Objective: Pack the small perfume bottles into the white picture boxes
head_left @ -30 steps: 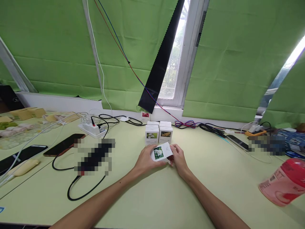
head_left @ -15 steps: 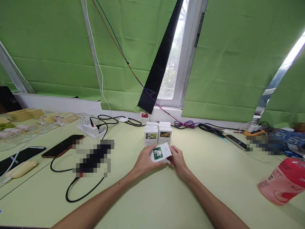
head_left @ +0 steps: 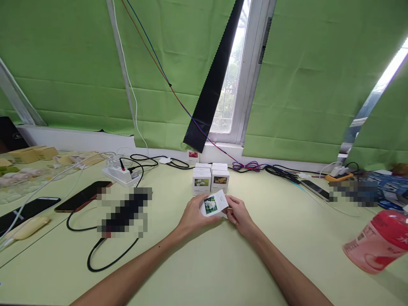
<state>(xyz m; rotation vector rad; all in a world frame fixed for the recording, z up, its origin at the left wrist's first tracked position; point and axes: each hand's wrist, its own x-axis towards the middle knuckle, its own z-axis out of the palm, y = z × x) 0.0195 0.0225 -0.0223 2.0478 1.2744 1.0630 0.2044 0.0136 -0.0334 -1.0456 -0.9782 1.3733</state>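
Two hands on one small white box (head_left: 215,203): matte cardboard, squarish, tilted up toward the camera, printed photo of a white flower on the face that shows. Left hand (head_left: 193,216) wraps the box's left and lower side, fingers curled under it, thumb on the near edge. Right hand (head_left: 239,213) closes on the box's right end, fingertips pinching the edge; a bit of white flap or card pokes out below between the hands, cannot tell which. Box is held just above the pale green table (head_left: 204,263), near its middle and closer to the far edge than the near one.

Just behind the held box, toward the far edge: block of boxes (head_left: 211,176) of the same kind, upright, packed touching in two columns; front left face has a white flower print, front right a yellow one. One more small box with a red print (head_left: 193,155) stands on the white sill at the far edge.

Left half of the table: white power strip (head_left: 120,173) with plugs, glossy black cable loop (head_left: 95,250), two dark flat phones (head_left: 81,196), screens up. Right edge: pink plastic canister (head_left: 378,246) with a red lid, lying tilted. Table surface is smooth and matte.
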